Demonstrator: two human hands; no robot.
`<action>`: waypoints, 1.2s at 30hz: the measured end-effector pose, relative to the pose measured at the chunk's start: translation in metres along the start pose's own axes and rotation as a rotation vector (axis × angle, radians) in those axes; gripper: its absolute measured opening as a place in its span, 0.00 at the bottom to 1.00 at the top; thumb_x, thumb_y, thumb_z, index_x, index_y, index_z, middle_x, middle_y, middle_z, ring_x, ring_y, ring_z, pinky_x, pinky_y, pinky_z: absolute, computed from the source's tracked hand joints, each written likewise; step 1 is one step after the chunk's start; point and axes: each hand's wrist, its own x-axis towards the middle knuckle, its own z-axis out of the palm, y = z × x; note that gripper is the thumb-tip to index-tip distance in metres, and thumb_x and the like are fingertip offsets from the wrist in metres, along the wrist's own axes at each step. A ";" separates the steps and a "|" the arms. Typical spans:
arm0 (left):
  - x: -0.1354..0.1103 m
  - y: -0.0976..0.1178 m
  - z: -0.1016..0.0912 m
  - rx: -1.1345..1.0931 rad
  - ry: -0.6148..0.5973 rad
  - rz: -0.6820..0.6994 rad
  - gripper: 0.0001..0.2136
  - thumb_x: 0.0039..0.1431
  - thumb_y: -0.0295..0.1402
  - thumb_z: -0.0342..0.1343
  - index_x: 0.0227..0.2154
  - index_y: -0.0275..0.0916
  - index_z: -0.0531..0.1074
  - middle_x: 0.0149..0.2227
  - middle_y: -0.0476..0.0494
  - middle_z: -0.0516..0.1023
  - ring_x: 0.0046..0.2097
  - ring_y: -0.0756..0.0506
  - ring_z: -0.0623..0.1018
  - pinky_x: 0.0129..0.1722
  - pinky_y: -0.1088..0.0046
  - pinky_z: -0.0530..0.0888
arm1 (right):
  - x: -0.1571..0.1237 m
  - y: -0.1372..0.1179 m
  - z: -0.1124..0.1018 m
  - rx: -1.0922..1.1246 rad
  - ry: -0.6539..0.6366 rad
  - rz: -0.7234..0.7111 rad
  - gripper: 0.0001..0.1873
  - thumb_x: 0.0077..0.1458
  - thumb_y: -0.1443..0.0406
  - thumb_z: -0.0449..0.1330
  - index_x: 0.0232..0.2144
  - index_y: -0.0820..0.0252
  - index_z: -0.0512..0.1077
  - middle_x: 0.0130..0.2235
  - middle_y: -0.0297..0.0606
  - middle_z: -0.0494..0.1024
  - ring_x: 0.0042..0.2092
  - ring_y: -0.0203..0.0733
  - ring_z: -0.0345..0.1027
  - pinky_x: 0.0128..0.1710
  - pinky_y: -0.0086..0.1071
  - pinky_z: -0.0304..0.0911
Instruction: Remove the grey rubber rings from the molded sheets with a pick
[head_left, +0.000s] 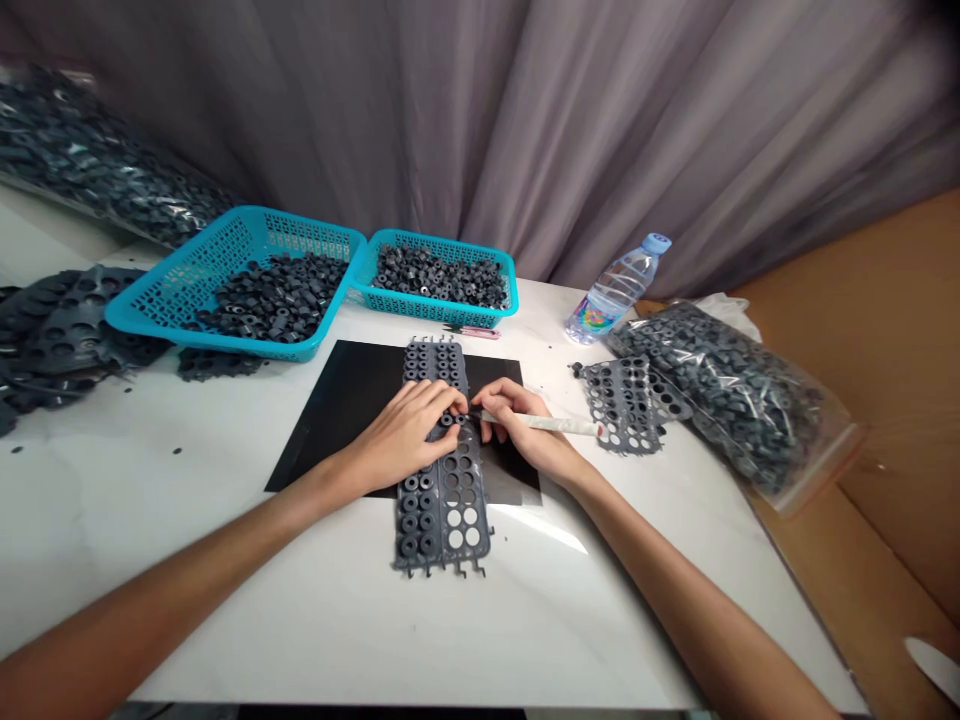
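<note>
Has, nearest on the white glossy desk [337, 620], the close end of a long dark-grey rubber-like sheet [440, 520] overhanging the edge of a flat black rectangular mat [315, 430], with dark-grey ring-shaped pieces [408, 546] seated in the left columns and round holes [454, 538] open in the right ones. Rests the left hand [412, 425] palm-down across the middle of this sheet, fingers bent and thumb apart from the fingertips, with rings between; cannot tell whether pinching any. Holds the right hand [529, 430] just beside the sheet's right edge, grip clamped on a slim white pen-like tool [559, 425] aimed at the rings by the left fingertips; cannot make out the very tip. Seems, judging by the open holes, to be at the step of freeing rings from the right columns, with rows at the far end not yet done. Calls next, most likely, for steadying the sheet and setting the tool against one ring at a time. Has, farther back, a large blue perforated plastic basket [262, 350] to the left, then pink-handled snips [480, 333] just before a smaller matching basket [431, 308], with loose dark pieces in both.
</note>
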 end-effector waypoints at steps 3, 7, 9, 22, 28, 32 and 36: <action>-0.001 0.001 0.001 0.005 0.016 0.003 0.06 0.69 0.30 0.53 0.46 0.43 0.69 0.46 0.47 0.75 0.47 0.41 0.74 0.51 0.60 0.67 | -0.001 -0.005 0.000 -0.019 0.016 0.021 0.25 0.71 0.46 0.50 0.42 0.58 0.75 0.25 0.32 0.72 0.26 0.37 0.61 0.28 0.31 0.56; -0.001 0.002 0.001 0.008 0.034 0.006 0.05 0.69 0.30 0.53 0.46 0.42 0.68 0.45 0.47 0.75 0.47 0.41 0.74 0.51 0.60 0.68 | -0.002 -0.008 -0.001 0.010 0.044 0.056 0.39 0.69 0.38 0.42 0.40 0.59 0.79 0.23 0.32 0.68 0.24 0.37 0.56 0.25 0.32 0.51; -0.001 0.002 0.002 0.013 0.032 0.006 0.05 0.69 0.30 0.53 0.46 0.42 0.68 0.46 0.47 0.75 0.47 0.41 0.74 0.51 0.60 0.68 | -0.002 -0.008 -0.001 0.008 0.066 0.059 0.41 0.69 0.37 0.40 0.41 0.59 0.80 0.22 0.33 0.68 0.24 0.36 0.56 0.25 0.32 0.51; -0.001 0.000 0.002 0.008 0.021 0.006 0.05 0.70 0.31 0.53 0.47 0.42 0.68 0.47 0.47 0.75 0.47 0.42 0.74 0.51 0.61 0.67 | -0.002 -0.008 -0.001 0.018 0.146 0.041 0.33 0.70 0.41 0.47 0.46 0.59 0.78 0.16 0.29 0.67 0.17 0.36 0.56 0.21 0.32 0.51; 0.000 -0.001 0.003 0.013 0.024 0.016 0.05 0.70 0.31 0.53 0.46 0.42 0.68 0.46 0.46 0.75 0.48 0.41 0.74 0.51 0.60 0.67 | 0.003 0.000 -0.004 0.117 0.131 0.038 0.23 0.70 0.47 0.49 0.47 0.57 0.72 0.22 0.31 0.75 0.20 0.37 0.59 0.20 0.30 0.53; -0.001 0.000 0.003 0.023 0.031 0.026 0.05 0.70 0.30 0.53 0.46 0.42 0.68 0.46 0.46 0.75 0.47 0.41 0.74 0.51 0.60 0.67 | 0.003 0.000 -0.005 0.133 0.121 0.060 0.20 0.69 0.50 0.49 0.47 0.57 0.71 0.22 0.32 0.76 0.19 0.37 0.59 0.20 0.30 0.55; -0.001 -0.001 0.003 0.028 0.032 0.029 0.05 0.70 0.29 0.53 0.46 0.42 0.68 0.46 0.47 0.75 0.47 0.42 0.74 0.51 0.61 0.66 | 0.002 -0.001 -0.007 0.147 0.107 0.068 0.17 0.70 0.54 0.48 0.48 0.57 0.69 0.23 0.33 0.77 0.20 0.36 0.61 0.21 0.29 0.57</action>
